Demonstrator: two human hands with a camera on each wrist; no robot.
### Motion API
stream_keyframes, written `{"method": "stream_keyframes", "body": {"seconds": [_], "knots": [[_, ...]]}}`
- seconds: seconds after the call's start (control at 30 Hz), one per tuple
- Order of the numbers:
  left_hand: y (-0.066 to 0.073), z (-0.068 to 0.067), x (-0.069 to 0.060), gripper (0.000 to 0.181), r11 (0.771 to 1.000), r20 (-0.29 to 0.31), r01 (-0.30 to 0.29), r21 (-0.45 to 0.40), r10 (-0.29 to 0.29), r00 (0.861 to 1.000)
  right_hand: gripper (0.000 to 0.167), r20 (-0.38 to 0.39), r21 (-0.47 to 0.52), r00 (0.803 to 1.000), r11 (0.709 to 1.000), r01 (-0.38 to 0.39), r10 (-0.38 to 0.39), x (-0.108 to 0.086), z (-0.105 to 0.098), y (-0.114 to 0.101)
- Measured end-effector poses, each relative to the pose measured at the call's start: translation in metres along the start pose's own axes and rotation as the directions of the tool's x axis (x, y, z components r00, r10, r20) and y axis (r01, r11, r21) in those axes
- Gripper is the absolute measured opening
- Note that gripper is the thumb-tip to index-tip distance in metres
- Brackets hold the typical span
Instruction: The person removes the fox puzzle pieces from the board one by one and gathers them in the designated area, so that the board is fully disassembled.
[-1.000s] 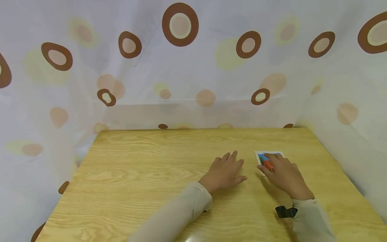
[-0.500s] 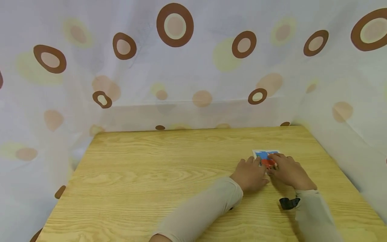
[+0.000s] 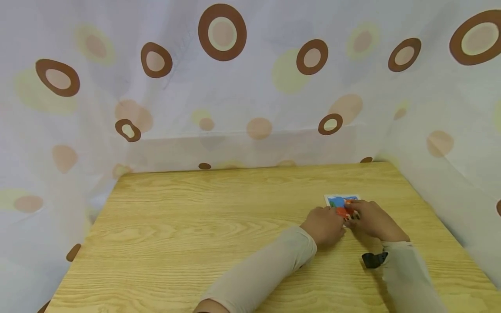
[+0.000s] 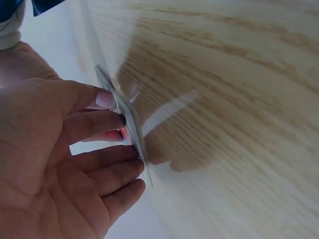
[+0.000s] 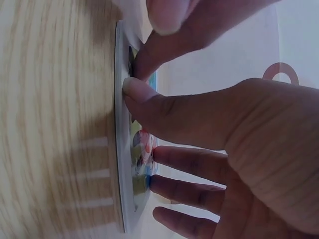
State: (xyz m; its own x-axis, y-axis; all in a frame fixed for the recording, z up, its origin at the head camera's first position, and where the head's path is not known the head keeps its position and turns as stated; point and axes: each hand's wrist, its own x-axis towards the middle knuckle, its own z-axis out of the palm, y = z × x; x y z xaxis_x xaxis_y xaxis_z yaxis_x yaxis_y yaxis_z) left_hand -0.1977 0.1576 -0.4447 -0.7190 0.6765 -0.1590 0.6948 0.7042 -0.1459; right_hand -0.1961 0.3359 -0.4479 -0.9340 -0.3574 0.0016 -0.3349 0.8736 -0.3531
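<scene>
A small picture board (image 3: 337, 201) with a white border and a blue, green and red picture lies on the table's right side. My left hand (image 3: 325, 224) touches it from the left, its fingers bent; in the left wrist view its thumb and fingertips are at the board's edge and face. Whether they pinch anything is hidden. From the right, my right hand (image 3: 377, 219) rests on the board. In the right wrist view the right thumb (image 5: 142, 92) lies on the pale border (image 5: 121, 149), while fairly straight fingers touch the picture.
The wood-grain table (image 3: 176, 234) extends left and toward me. A pale curtain (image 3: 250, 87) with brown ring patterns rises behind and at both sides. A black strap-like device (image 3: 374, 260) is on my right wrist.
My left hand has moved right from the bare table to the board, and its fingers have bent from spread. My right hand has stayed on the board, its fingers shifting slightly.
</scene>
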Motion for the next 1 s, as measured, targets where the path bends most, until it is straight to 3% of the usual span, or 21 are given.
{"method": "stream_keyframes", "body": {"seconds": [0.4, 0.73, 1.0], "knots": [[-0.004, -0.005, -0.006, 0.032, 0.999, 0.008, -0.028, -0.029, 0.028, 1.0, 0.057, 0.013, 0.009, 1.0, 1.0, -0.005, 0.005, -0.001, 0.003, -0.002], [-0.007, 0.001, -0.012, 0.037, 0.999, 0.002, -0.044, -0.028, 0.044, 0.999, 0.061, 0.02, -0.01, 0.999, 1.0, -0.025, 0.025, -0.004, 0.005, -0.008], [-0.009, 0.004, -0.018, 0.039, 0.994, 0.04, -0.058, -0.097, 0.062, 0.997, 0.063, 0.028, -0.018, 0.998, 0.998, -0.054, 0.054, -0.012, 0.007, -0.016]]}}
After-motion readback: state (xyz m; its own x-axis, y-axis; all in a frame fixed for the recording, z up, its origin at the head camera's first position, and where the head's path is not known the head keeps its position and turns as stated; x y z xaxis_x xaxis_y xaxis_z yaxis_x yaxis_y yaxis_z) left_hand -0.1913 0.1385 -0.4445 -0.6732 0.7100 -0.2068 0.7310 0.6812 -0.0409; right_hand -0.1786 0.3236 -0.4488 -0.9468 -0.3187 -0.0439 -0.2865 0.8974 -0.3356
